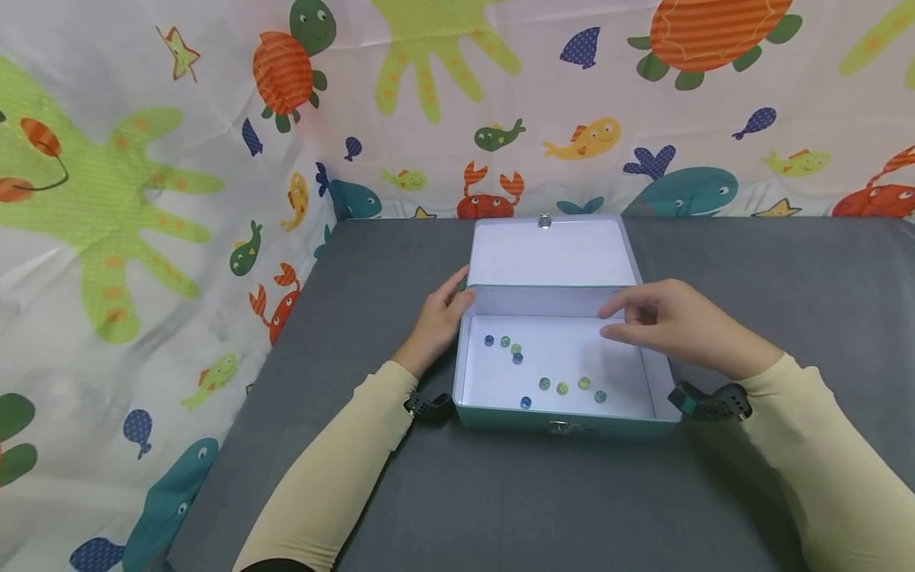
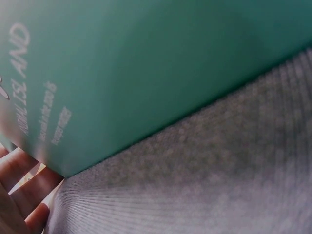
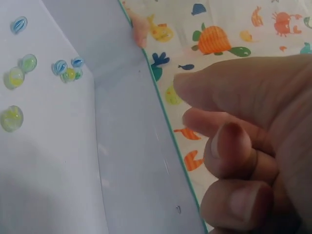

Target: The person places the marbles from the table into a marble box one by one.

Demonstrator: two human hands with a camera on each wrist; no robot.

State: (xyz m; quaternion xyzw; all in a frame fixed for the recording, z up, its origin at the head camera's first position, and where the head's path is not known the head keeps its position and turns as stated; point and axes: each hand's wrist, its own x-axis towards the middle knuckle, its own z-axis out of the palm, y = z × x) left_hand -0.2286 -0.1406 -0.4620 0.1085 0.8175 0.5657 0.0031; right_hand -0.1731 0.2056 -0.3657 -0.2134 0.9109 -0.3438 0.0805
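A teal tin box [image 1: 565, 425] with a white inside stands with its hinged lid [image 1: 554, 253] raised at the back. Several blue, green and yellow glass marbles [image 1: 562, 388] are scattered over its white floor. At the box's left wall, my left hand [image 1: 441, 322] holds on, its thumb over the rim and its fingers outside; in the left wrist view its fingers [image 2: 34, 190] touch the teal side. Above the right part of the box hovers my right hand [image 1: 672, 322]. Its thumb and forefinger are apart, the other fingers [image 3: 234, 204] loosely curled, with nothing visible between them.
Dark grey cloth [image 1: 543, 500] covers the table beneath the box. A curtain [image 1: 429, 183] printed with sea animals hangs behind and to the left. A metal clasp [image 1: 561, 427] sits on the box's front. Both wrists wear black straps [image 1: 715, 402].
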